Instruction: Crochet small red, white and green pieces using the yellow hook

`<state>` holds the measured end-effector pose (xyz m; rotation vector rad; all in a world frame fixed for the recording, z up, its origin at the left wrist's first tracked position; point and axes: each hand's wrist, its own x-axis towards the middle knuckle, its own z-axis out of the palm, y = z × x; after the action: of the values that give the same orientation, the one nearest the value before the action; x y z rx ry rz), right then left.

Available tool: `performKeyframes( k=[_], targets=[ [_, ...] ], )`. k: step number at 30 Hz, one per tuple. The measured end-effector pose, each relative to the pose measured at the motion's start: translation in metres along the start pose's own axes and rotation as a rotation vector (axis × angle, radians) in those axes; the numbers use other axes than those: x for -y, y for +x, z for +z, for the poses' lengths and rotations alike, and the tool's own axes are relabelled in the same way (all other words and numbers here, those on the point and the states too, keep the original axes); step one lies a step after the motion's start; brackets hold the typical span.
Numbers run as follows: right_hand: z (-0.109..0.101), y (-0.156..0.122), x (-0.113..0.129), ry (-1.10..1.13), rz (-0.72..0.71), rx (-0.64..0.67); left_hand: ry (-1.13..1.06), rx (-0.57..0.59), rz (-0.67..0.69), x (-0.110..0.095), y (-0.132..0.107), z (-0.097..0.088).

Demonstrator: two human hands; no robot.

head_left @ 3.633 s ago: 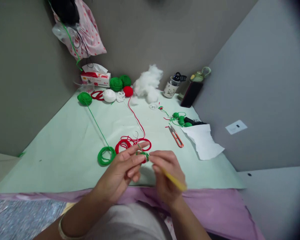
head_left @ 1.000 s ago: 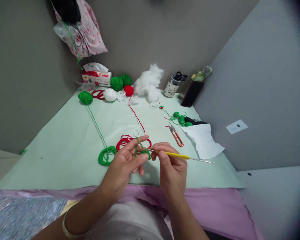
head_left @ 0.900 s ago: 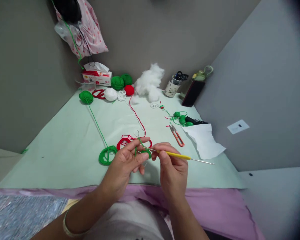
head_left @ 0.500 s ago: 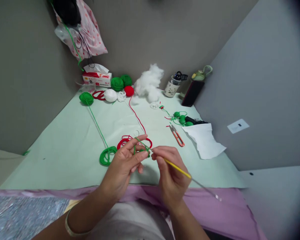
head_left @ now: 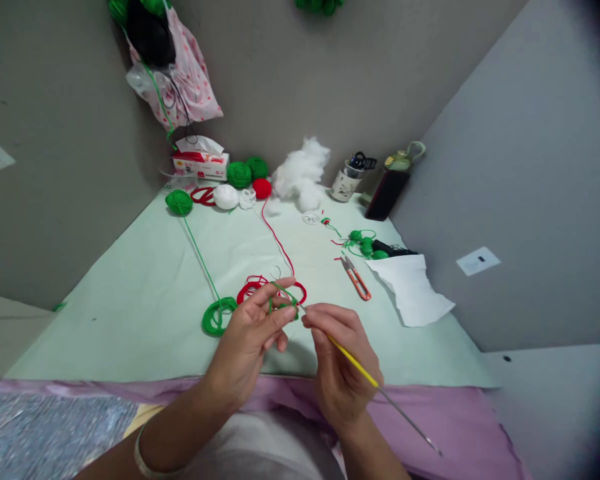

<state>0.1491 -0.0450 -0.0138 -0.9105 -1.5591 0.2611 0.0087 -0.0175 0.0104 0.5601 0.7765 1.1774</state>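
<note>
Between thumb and fingers, my left hand (head_left: 250, 330) pinches a small piece of green crochet work (head_left: 291, 311), with green yarn running over its raised index finger. My right hand (head_left: 345, 357) grips a crochet hook (head_left: 355, 360) with a yellow handle and a long metal shaft pointing down to the right. The hook's tip meets the green work at the left fingertips; the exact stitch is too small to make out. A coil of green yarn (head_left: 211, 319) lies left of my left hand, joined by a strand to a green ball (head_left: 179, 202). Behind my fingers are red yarn loops (head_left: 247, 288).
Thread snips (head_left: 356, 279) and a white paper sheet (head_left: 413, 290) lie at the right, near small green balls (head_left: 367, 247). Along the back stand a tissue box (head_left: 203, 165), yarn balls, white stuffing (head_left: 303, 175), a pen cup (head_left: 347, 181) and a dark phone (head_left: 387, 195).
The view has tilted up slightly, so the table sits a little lower. The hook's rear end has swung downward as my right hand turned. Both hands keep their holds.
</note>
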Motion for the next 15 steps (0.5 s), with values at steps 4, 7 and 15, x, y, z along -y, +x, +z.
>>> performKeyframes(
  k=[4,7,15],
  targets=[
    [0.0006,0.0000,0.0012,-0.065,-0.042,0.010,0.056,0.013,0.037,0.0056,-0.0002,-0.0025],
    [-0.0008,0.0001,0.0027,-0.062,-0.036,0.040,0.140,0.004,0.116,0.0083,-0.0001,-0.0047],
    [-0.0005,-0.0048,-0.0019,-0.033,-0.019,0.019,0.044,-0.010,0.037,-0.0011,-0.0021,0.0009]
  ],
)
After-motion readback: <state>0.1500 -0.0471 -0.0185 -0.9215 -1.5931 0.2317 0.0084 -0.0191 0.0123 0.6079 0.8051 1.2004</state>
